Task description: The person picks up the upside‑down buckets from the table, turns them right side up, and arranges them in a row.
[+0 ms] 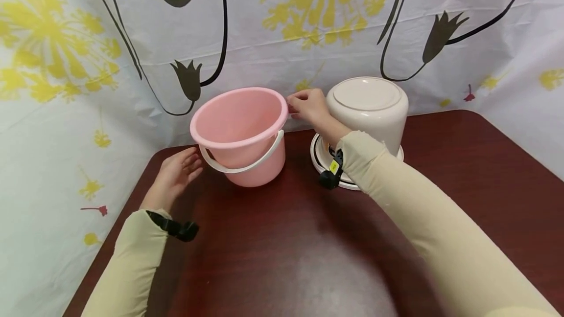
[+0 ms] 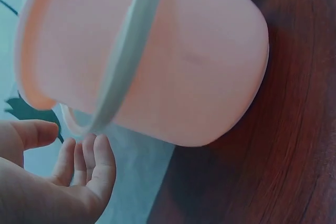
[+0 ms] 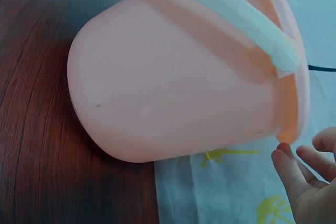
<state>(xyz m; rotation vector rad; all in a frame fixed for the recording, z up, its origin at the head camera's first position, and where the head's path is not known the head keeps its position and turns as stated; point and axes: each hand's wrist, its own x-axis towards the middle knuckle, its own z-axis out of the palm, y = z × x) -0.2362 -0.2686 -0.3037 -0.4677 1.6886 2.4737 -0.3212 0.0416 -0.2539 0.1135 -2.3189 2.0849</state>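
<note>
The pink bucket [image 1: 240,155] stands upright near the table's [image 1: 264,243] back edge, its white handle [image 2: 126,51] hanging down in front. The hands are apart, fingers loosely bent: the left [image 1: 176,172] just beside it, the right [image 1: 310,106] by its rim, contact unclear. Rightward, a cream pot [image 1: 367,111] sits upside down before patterned cloth [image 1: 132,126].

Flower-print sheeting [image 1: 255,33] hangs behind a reddish-brown table [image 1: 260,238].
</note>
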